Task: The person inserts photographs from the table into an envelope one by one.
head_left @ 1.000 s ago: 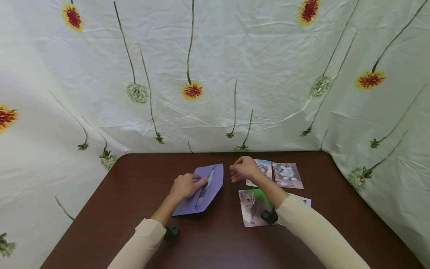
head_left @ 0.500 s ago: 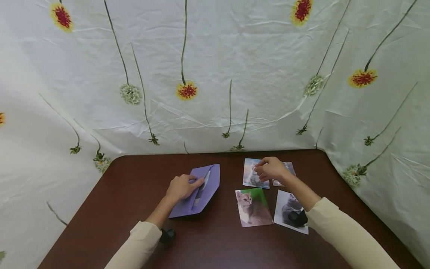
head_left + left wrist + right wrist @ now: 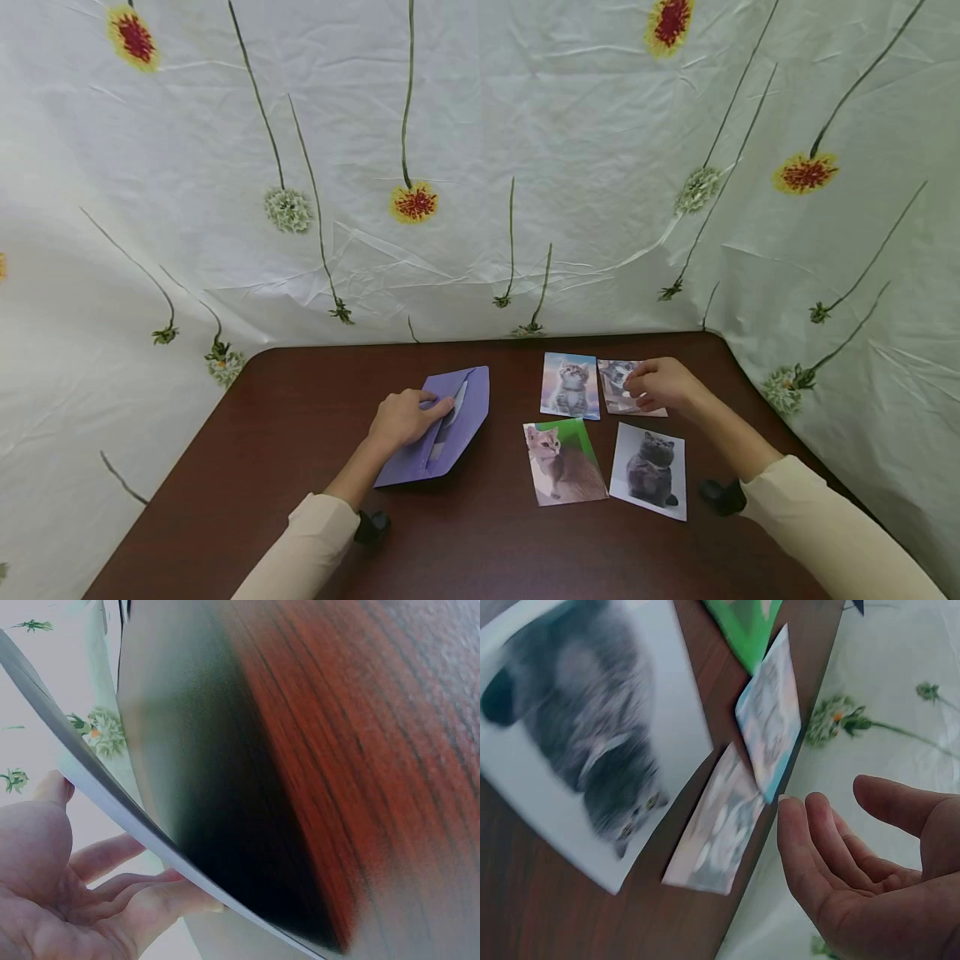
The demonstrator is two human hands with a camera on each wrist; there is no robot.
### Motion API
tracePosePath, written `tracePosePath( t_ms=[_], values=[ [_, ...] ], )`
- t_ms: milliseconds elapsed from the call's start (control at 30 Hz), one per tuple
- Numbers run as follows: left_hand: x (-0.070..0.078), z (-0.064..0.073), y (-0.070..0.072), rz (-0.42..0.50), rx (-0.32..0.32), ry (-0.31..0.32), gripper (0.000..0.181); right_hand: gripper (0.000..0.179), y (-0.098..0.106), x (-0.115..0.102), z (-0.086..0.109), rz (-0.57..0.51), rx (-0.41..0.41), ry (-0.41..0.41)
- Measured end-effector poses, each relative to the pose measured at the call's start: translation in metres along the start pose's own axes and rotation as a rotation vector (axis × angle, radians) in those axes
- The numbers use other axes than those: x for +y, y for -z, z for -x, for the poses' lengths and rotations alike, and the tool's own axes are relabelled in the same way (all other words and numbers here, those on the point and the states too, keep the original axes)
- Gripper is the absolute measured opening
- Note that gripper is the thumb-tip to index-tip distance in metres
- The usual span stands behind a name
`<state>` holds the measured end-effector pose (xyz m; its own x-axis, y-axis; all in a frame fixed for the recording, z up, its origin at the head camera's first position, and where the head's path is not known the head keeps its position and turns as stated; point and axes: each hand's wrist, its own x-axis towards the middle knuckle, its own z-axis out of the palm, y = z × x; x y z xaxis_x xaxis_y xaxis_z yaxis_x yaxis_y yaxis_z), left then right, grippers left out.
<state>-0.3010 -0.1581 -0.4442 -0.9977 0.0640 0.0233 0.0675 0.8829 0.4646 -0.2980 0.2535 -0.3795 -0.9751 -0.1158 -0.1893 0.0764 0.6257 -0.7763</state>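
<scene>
A purple envelope [image 3: 470, 421] lies on the left side of the table, its opening showing a pale card edge inside. My left hand [image 3: 403, 417] holds it, thumb at the opening; in the left wrist view, that hand [image 3: 97, 900] is partly hidden by the envelope's edge. My right hand [image 3: 663, 383] hovers over a cat photo [image 3: 613, 392] at the back right, fingers loosely bent and holding nothing. Around it lie a striped kitten photo [image 3: 572, 387], a kitten photo with green background [image 3: 566, 467] and a grey cat photo [image 3: 651, 471].
The dark wood table [image 3: 300, 433] carries the envelope and photos. A white floral cloth [image 3: 480, 150] hangs behind it and along its sides.
My right hand has moved rightward, from beside the envelope, past the striped kitten photo, to the back-right photo. The photos beneath its arm are uncovered. My left hand stays on the envelope.
</scene>
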Motion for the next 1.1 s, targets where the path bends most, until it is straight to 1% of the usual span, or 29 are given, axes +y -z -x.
tracePosePath(
  t_ms=[200,433,600,700,933,1100],
  values=[
    [-0.001,-0.002,-0.001,-0.001,0.006,0.004,0.059,0.032,0.013,0.021,0.006,0.007,0.003,-0.033],
    [-0.003,-0.005,-0.002,0.000,-0.009,0.003,0.060,0.031,0.023,0.043,0.014,-0.008,-0.013,-0.082],
    [-0.001,-0.004,-0.002,-0.003,-0.012,0.002,0.059,0.033,0.029,0.052,0.020,0.012,-0.025,-0.110],
    [-0.001,-0.003,0.000,-0.006,-0.013,0.002,0.059,0.034,0.032,0.056,0.020,0.006,-0.046,-0.129],
    [-0.001,-0.002,-0.001,0.002,-0.009,-0.005,0.059,0.033,0.038,0.070,0.019,-0.071,-0.100,-0.183],
    [-0.001,-0.002,-0.002,-0.002,0.000,-0.004,0.058,0.033,0.040,0.079,0.019,-0.089,-0.123,-0.210]
  ],
)
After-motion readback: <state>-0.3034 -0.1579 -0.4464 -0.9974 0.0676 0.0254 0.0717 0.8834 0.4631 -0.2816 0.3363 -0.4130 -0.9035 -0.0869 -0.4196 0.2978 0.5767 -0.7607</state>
